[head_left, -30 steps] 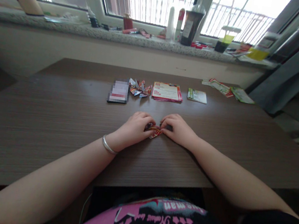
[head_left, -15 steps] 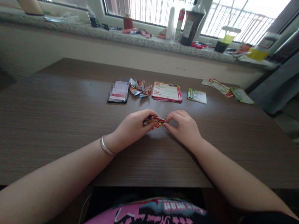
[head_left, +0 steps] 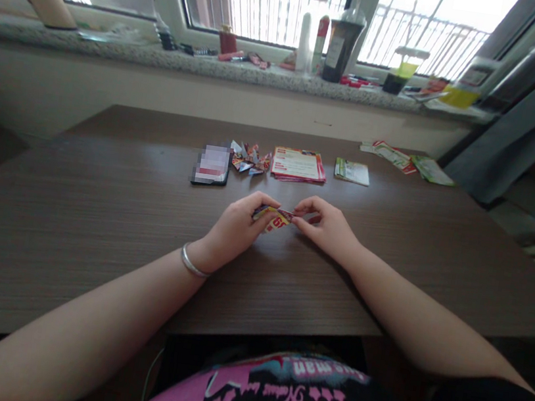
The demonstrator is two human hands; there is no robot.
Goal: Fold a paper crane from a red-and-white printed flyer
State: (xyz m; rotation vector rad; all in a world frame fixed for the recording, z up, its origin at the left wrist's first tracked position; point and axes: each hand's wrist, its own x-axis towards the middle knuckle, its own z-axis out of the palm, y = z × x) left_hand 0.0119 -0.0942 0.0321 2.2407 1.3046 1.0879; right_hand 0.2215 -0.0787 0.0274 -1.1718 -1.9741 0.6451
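Note:
A small folded piece of printed paper [head_left: 276,222], yellow and red, is held between my two hands above the table. My left hand [head_left: 243,222], with a silver bangle at the wrist, pinches its left part between thumb and fingers. At the paper's right end, the thumb and fingertips of my right hand [head_left: 326,225] close on the tip. Beyond my hands lies a heap of folded paper pieces [head_left: 252,159]. Right of that heap sits a stack of printed sheets [head_left: 298,164], and further right a smaller stack of green-and-white slips [head_left: 352,171].
A phone [head_left: 211,166] with a blurred screen lies left of the folded pieces. Loose paper strips [head_left: 396,157] are at the table's [head_left: 119,226] back right. Bottles, a dark cup [head_left: 341,48] and small items stand on the stone windowsill [head_left: 133,54] behind.
The folded paper has turned and flattened between my fingers, so more of its yellow face with red print shows. Both hands have shifted only slightly.

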